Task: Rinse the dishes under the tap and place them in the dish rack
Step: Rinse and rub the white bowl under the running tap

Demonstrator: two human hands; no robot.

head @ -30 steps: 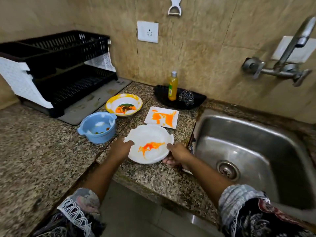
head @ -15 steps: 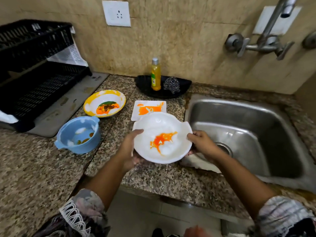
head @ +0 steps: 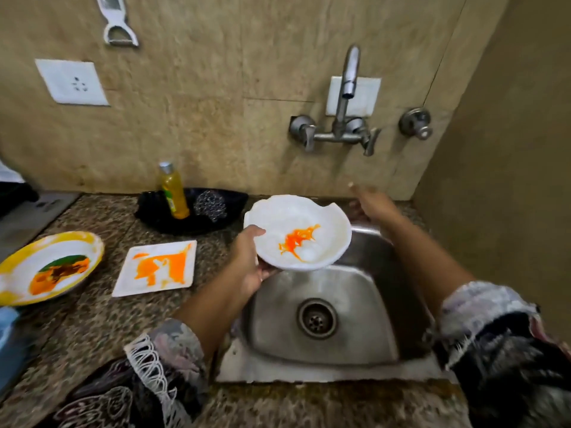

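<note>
White plate (head: 298, 233), streaked with orange sauce: a second ago flat on the table (head: 92, 319), steadied at its rim by both hands; half a second ago lifted clear of the table with both hands on it; now held over the sink (head: 355, 304) and below the tap (head: 349, 88), carried by the left hand (head: 251, 257) alone, thumb on the near rim and fingers beneath. Right hand (head: 372, 203): has left the plate's right rim and now reaches, blurred, toward the wall beneath the tap handles, holding nothing. The patch of table in front of the square sauce-smeared plate (head: 157, 267), previously covered by the white plate, is now bare.
</note>
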